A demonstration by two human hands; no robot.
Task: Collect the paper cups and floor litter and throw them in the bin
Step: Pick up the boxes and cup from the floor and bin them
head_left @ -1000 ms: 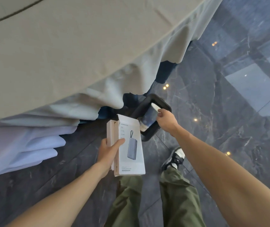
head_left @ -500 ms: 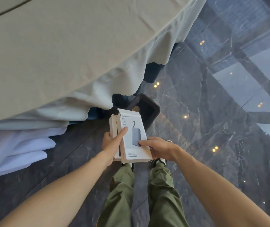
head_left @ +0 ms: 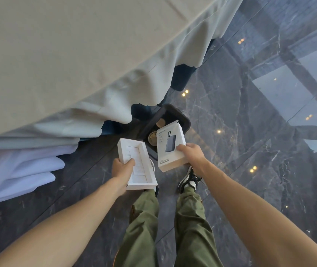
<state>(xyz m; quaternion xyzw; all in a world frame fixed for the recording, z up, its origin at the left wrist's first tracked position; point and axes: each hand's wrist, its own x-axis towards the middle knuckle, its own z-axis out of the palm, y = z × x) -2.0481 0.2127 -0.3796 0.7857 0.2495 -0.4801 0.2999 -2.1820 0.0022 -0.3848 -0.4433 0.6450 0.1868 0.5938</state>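
Observation:
A black bin [head_left: 184, 120] stands on the dark marble floor beside the draped table, with two paper cups [head_left: 152, 137] lying inside it. My right hand [head_left: 191, 153] grips a white box lid [head_left: 170, 146] printed with a power bank picture, held partly over the bin's opening. My left hand [head_left: 123, 168] holds the white inner box tray [head_left: 137, 163], open side up, just left of the bin.
A large round table with a beige cloth [head_left: 77, 54] hangs over the left and top. White draped fabric [head_left: 15, 170] lies at the left. My legs in green trousers and a black-and-white shoe [head_left: 189, 180] stand below the bin. Glossy marble floor [head_left: 259, 141] stretches right.
My right hand let a paper cup go into the bin, then came to the box in my left hand. It pulled the lid off; the two parts are now apart, one in each hand.

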